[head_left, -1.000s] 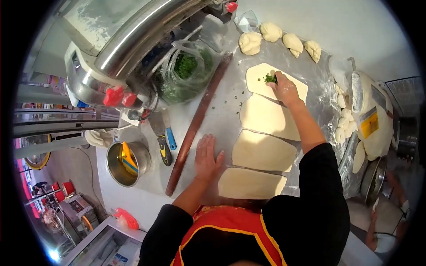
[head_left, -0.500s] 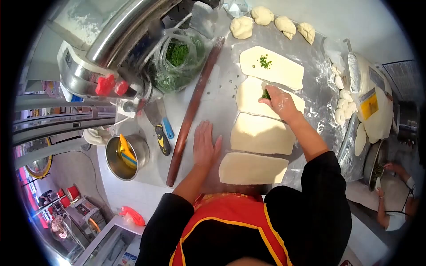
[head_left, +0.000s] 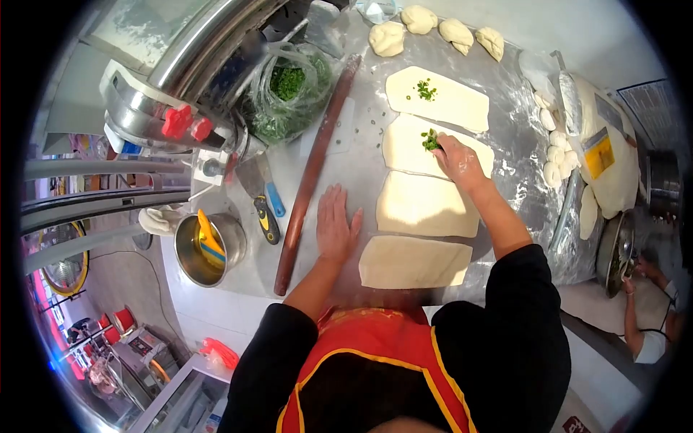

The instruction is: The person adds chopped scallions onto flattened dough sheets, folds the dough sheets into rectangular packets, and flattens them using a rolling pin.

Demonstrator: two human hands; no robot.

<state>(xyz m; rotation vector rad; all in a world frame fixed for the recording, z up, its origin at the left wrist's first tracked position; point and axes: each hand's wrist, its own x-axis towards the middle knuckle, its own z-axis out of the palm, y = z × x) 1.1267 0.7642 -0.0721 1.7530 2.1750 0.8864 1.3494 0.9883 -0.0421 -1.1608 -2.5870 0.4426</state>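
Right hand: fingers bunched beside chopped greens; cannot tell whether they pinch any
Greens: on the upper-middle dough sheet
Left hand: flat on tabletop, thumb spread, beside rolling pin

Commercial kitchen: dough sheets, rolling pin

Our left hand lies flat, palm down, fingers extended forward; our left forearm slants inward behind it. Our right arm reaches farther forward; our right hand angles leftward, fingers bent.
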